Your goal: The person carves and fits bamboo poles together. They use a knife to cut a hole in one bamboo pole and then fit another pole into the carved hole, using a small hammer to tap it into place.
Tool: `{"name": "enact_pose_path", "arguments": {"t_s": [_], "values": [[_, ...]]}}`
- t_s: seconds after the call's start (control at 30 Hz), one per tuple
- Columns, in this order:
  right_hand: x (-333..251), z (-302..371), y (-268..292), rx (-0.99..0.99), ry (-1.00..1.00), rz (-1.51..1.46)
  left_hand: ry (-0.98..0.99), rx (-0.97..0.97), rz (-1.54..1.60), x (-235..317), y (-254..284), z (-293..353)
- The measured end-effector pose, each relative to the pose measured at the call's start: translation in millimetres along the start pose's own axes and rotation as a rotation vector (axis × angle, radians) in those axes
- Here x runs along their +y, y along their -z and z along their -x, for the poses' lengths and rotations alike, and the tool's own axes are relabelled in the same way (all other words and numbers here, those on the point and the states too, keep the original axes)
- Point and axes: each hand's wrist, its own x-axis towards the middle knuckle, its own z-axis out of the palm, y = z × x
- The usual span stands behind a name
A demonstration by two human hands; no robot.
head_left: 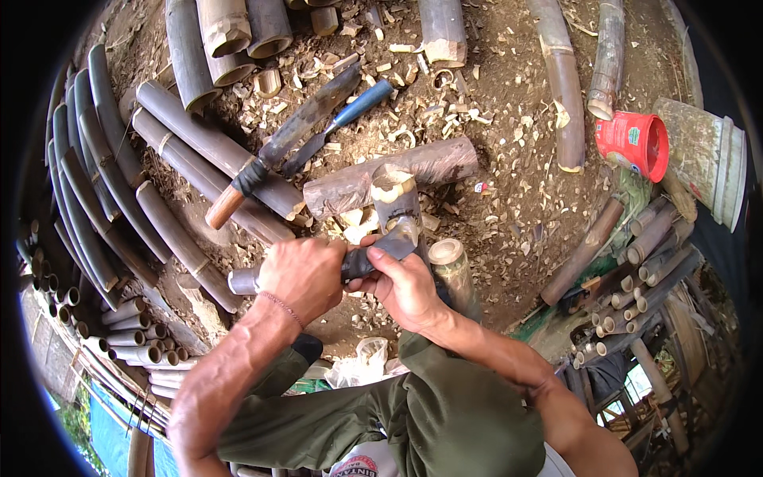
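Note:
My left hand (302, 274) is closed round the dark handle (245, 281) of a knife, whose butt sticks out to the left. The knife's grey blade (396, 242) lies against the side of a short bamboo piece (396, 205). My right hand (405, 286) pinches the knife where handle and blade meet, its thumb on top and fingers curled beneath. The bamboo piece rests its far end, cut pale at the rim, on a thick brown log (445, 163). My right fingers partly hide the blade's near edge.
Beyond lie a wood-handled machete (266, 155) and a blue-handled blade (362, 106). An upright bamboo stub (451, 266) stands by my right wrist. Bamboo poles (187, 163) crowd the left. A red container (636, 147) and a white bucket (715, 159) sit right. Chips cover the soil.

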Motion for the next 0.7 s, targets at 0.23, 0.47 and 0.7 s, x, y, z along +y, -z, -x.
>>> {"name": "enact_pose_path", "arguments": {"t_s": [0.23, 0.47, 0.7], "values": [[-22, 4, 18, -0.165, -0.22, -0.752, -0.255, -0.174, -0.545, 71, 93, -55], [-23, 14, 12, -0.159, -0.194, -0.228, -0.034, -0.369, -0.174, 49, 53, -28], [-70, 74, 19, -0.122, 0.188, 0.777, -0.137, -0.587, 0.742, 66, 7, 30]]}}
